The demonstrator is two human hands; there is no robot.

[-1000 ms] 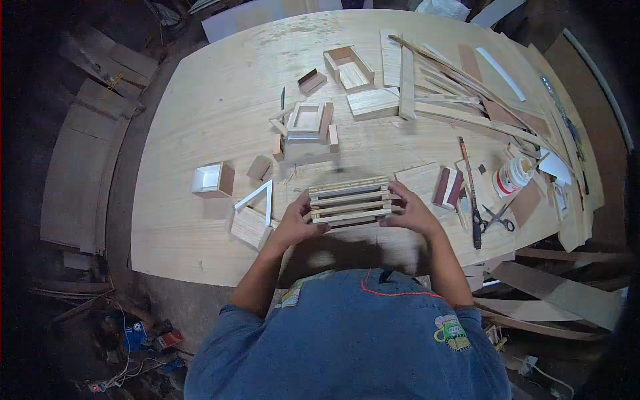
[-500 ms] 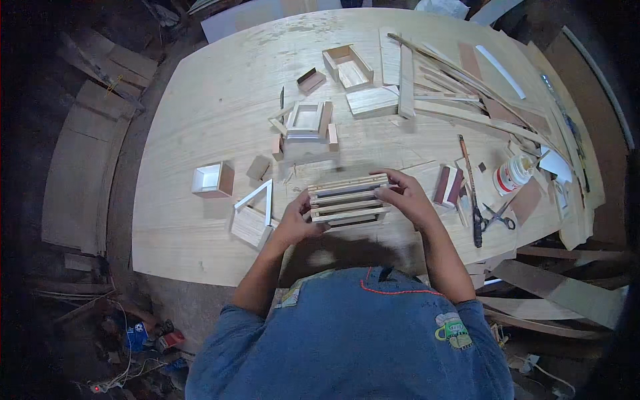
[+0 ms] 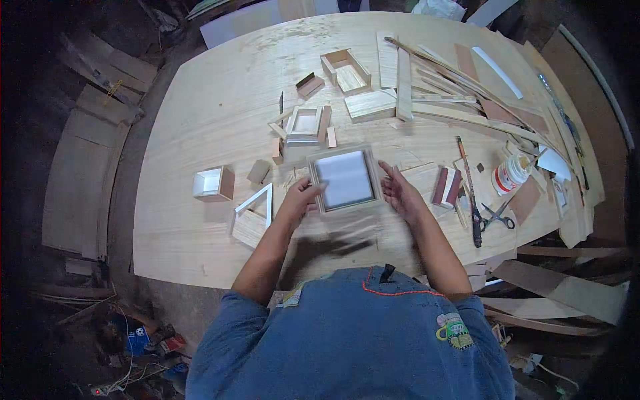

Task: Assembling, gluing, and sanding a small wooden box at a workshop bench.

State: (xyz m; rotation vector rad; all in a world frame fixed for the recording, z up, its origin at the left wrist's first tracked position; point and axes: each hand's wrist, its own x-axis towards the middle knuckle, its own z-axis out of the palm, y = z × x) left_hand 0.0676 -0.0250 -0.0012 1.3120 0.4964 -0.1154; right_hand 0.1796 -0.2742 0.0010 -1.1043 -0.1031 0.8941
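Note:
A small square wooden frame [image 3: 343, 210], slightly blurred, shows a white panel [image 3: 343, 179] inside its border. My left hand [image 3: 300, 201] grips its left side, the thumb lying over the border and the other fingers partly hidden. Just off the right side, my right hand [image 3: 400, 192] is open with its fingers apart; I see nothing in it. Beyond the frame stands a small wooden assembly [image 3: 307, 125] with little blocks around it. To the left of my left hand, a white V-shaped strip [image 3: 267, 200] rests against a wooden block [image 3: 249, 227].
A small open box [image 3: 223, 183] sits farther left on the wooden table [image 3: 180, 127]. To the right are a dark-red and white block [image 3: 446, 186], a long thin tool [image 3: 471, 193], scissors [image 3: 498, 217] and a white jar [image 3: 511, 175]. Wood strips [image 3: 460, 100] pile up at far right.
The wooden piece has turned from its slatted edges to its square face with the white panel. My right hand has come off it and opened; my left hand keeps hold.

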